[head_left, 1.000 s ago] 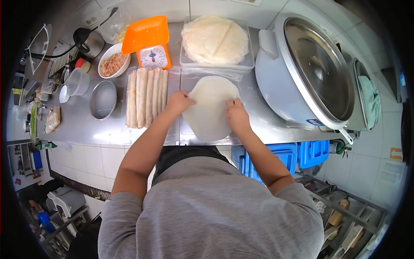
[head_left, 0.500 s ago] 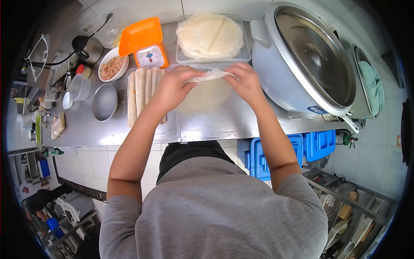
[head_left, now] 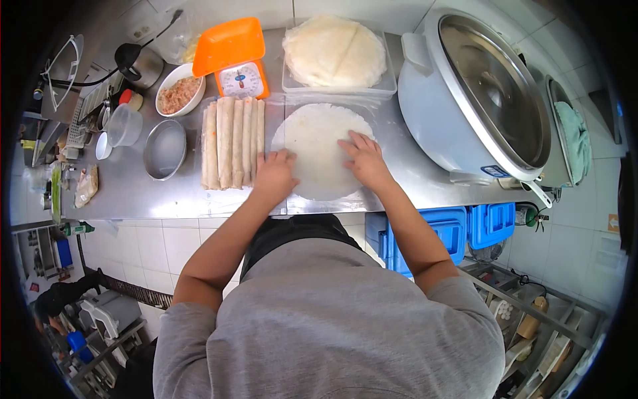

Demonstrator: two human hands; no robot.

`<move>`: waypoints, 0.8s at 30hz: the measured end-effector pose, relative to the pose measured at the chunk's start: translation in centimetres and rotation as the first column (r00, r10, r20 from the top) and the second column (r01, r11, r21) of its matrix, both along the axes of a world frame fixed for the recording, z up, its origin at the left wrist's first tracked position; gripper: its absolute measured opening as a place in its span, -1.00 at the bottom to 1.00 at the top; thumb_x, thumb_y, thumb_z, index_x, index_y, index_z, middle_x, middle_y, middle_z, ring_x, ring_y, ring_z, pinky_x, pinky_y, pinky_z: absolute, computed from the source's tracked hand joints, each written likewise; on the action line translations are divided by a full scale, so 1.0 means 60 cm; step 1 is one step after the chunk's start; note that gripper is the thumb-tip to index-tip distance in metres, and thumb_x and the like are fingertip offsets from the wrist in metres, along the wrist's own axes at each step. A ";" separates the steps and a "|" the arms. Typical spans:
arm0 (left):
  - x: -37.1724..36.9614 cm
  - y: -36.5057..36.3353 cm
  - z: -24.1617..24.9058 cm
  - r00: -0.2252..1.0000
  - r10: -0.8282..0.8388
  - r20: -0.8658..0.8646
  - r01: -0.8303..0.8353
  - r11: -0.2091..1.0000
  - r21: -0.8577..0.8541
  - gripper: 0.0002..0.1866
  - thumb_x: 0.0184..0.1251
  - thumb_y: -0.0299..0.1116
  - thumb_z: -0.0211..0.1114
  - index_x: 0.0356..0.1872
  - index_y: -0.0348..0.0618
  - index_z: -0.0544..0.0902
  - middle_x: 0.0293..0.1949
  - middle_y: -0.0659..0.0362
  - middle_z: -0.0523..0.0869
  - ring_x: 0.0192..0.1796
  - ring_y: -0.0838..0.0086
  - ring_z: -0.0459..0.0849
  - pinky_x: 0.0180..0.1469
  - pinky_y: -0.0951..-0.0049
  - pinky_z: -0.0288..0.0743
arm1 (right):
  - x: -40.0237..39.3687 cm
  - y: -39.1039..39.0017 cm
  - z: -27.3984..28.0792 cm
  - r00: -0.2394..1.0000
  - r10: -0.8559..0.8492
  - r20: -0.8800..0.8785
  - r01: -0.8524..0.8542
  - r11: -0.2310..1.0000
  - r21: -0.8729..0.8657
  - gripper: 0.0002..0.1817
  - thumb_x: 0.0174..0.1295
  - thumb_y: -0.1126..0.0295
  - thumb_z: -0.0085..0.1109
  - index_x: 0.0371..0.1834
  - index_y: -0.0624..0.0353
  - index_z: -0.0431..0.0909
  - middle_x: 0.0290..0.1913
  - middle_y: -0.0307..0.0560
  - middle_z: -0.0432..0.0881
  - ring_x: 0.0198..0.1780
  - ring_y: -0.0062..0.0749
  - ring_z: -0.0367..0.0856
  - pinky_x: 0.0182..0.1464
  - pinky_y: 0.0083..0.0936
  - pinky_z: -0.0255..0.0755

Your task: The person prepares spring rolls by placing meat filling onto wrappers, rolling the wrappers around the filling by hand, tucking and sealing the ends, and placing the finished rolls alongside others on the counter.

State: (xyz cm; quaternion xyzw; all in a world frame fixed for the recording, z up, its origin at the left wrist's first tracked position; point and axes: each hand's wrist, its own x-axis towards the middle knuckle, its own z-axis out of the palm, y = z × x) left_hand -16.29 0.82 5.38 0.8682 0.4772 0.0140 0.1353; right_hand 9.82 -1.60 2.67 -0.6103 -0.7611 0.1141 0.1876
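A round, thin white wrapper sheet (head_left: 319,143) lies flat on the steel counter in front of me. My left hand (head_left: 276,174) rests at its left edge with the fingers stretched out. On its right side, my right hand (head_left: 364,158) lies with spread fingers touching the sheet. Several long filled rolls (head_left: 232,143) lie side by side just left of my left hand. Beyond the sheet, a clear plastic tray (head_left: 392,85) holds a stack of round wrapper sheets (head_left: 335,52).
An orange kitchen scale (head_left: 242,80) and a white bowl of minced filling (head_left: 179,95) stand at the back left, with a round metal pan (head_left: 166,149) nearer. A large lidded cooker (head_left: 432,106) takes up the right side. Blue bins (head_left: 432,229) sit below the counter edge (head_left: 425,205).
Both hands have come down and toward me from holding up the edge of a thin sheet. The sheet now lies spread out flat, and the fingers have opened onto it.
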 end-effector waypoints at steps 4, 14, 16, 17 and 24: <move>-0.002 -0.002 0.001 0.999 0.014 -0.038 -0.016 0.998 -0.054 -0.36 0.11 -0.20 0.42 0.25 -0.12 0.49 0.18 0.06 0.49 0.27 0.18 0.42 0.31 -0.07 0.15 | 0.020 0.013 0.005 1.000 0.016 -0.005 -0.017 0.985 -0.173 -0.47 0.07 0.38 0.33 0.19 -0.04 0.56 0.38 0.01 0.36 0.39 -0.04 0.26 0.36 -0.01 0.13; -0.189 0.004 0.105 0.793 -0.054 0.607 0.097 0.994 -0.039 -0.55 0.19 -0.37 0.39 0.13 -0.11 0.58 0.15 0.00 0.55 0.18 0.07 0.51 0.23 0.18 0.39 | -0.295 0.173 0.184 0.925 0.170 -0.339 -0.152 0.985 0.080 -0.52 0.16 0.46 0.25 0.20 0.16 0.50 0.21 0.12 0.51 0.25 0.05 0.44 0.26 -0.23 0.35; -0.260 0.004 0.127 0.761 0.022 0.649 0.053 0.994 -0.095 -0.61 0.21 -0.40 0.37 0.09 -0.12 0.61 0.09 0.00 0.60 0.14 0.07 0.55 0.19 0.21 0.44 | -0.399 0.232 0.190 0.884 0.313 -0.346 -0.286 0.950 0.127 -0.52 0.18 0.48 0.23 0.21 0.19 0.48 0.17 0.17 0.53 0.23 0.07 0.47 0.24 -0.24 0.39; -0.297 0.002 0.135 0.752 0.071 0.655 0.020 0.991 -0.130 -0.63 0.22 -0.40 0.36 0.07 -0.12 0.62 0.06 0.00 0.62 0.11 0.09 0.57 0.17 0.22 0.45 | -0.451 0.264 0.187 0.867 0.372 -0.331 -0.341 0.928 0.149 -0.52 0.18 0.50 0.21 0.22 0.21 0.47 0.16 0.21 0.54 0.22 0.08 0.48 0.24 -0.22 0.39; -0.494 -0.026 0.137 0.650 0.319 0.690 -0.266 0.946 -0.186 -0.73 0.24 -0.42 0.34 -0.03 -0.14 0.67 -0.08 0.04 0.70 0.00 0.12 0.64 0.05 0.25 0.53 | -0.653 0.514 0.127 0.890 0.235 0.389 -0.141 0.956 -0.255 -0.63 0.18 0.45 0.09 0.07 0.26 0.55 0.20 0.12 0.55 0.24 -0.01 0.47 0.20 -0.29 0.41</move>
